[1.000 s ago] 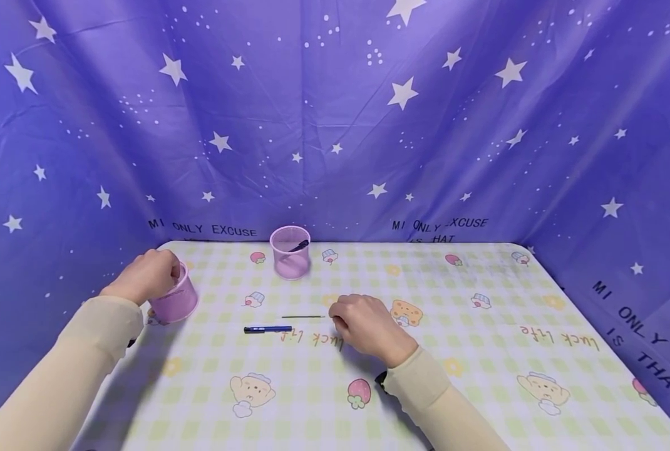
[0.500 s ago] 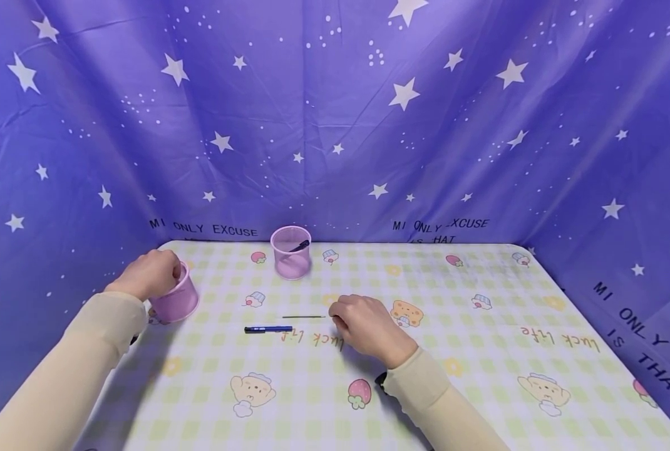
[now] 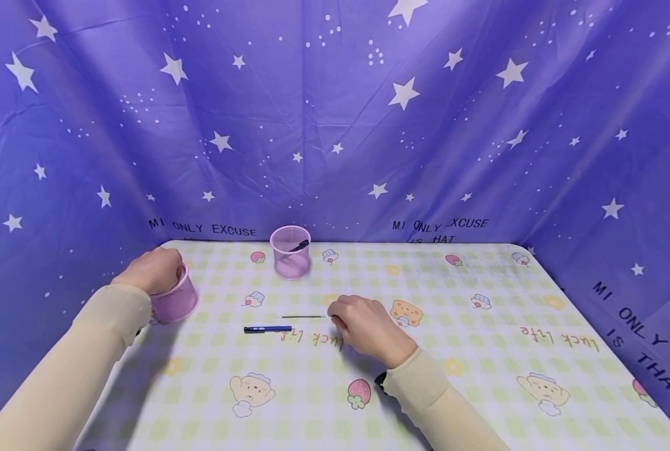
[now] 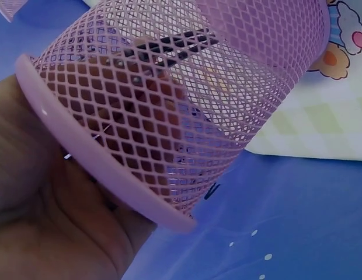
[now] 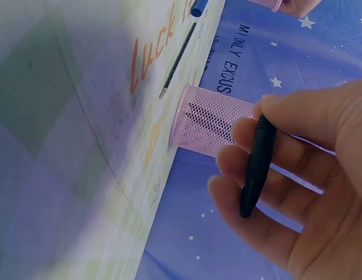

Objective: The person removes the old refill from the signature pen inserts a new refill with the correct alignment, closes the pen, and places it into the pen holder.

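Note:
My left hand (image 3: 151, 270) reaches down into a pink mesh pen cup (image 3: 180, 300). Through the mesh in the left wrist view, its fingers (image 4: 160, 96) show beside thin dark sticks (image 4: 181, 44); I cannot tell whether it grips one. Between thumb and fingers, my right hand (image 5: 303, 157) pinches a short black tapered pen piece (image 5: 260, 166), ribbed at one end. In the head view that piece is hidden by the right hand, low over the table. Left of these fingers lies a thin pen refill (image 3: 303, 316), with a blue pen barrel (image 3: 267, 329) in front of it.
Near the table's back edge stands a second pink mesh cup (image 3: 292, 263) with a dark pen (image 3: 300, 245) leaning in it. A checked cartoon cloth (image 3: 459, 401) covers the table. Purple star curtains (image 3: 335, 125) hang close behind and at both sides.
My left hand and sleeve have shifted slightly to the right at the cup. The right hand, the refill and the blue barrel look unmoved.

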`<state>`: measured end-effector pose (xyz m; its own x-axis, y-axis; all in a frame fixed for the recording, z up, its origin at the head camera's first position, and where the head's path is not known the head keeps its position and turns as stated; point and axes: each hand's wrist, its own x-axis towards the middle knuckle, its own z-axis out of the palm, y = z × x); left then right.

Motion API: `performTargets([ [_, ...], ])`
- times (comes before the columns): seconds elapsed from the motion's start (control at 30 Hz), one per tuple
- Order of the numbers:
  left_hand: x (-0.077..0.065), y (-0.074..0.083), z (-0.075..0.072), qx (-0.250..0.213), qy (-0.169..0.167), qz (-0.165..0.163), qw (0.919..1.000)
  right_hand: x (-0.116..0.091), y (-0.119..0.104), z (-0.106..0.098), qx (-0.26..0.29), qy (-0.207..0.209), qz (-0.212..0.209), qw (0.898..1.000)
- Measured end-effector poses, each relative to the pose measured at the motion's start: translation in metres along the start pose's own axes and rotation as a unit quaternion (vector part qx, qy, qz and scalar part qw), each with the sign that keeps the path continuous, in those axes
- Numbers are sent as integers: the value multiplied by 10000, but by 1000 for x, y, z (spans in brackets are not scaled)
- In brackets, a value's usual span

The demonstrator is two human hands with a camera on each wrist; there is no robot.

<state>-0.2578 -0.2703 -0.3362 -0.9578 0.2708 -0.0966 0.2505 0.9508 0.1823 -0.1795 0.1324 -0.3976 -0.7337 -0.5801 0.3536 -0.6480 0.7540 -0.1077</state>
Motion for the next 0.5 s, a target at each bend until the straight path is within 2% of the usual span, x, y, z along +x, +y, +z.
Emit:
performTargets([
  [0.2,1,0,-2,120,-166,-57,9998,-1,0,-1,136,-30,-28,9999],
  [0.5,3,-3,-2,241,-362,-219,9988,-2,-3,-2,62,-76,-97,9999],
])
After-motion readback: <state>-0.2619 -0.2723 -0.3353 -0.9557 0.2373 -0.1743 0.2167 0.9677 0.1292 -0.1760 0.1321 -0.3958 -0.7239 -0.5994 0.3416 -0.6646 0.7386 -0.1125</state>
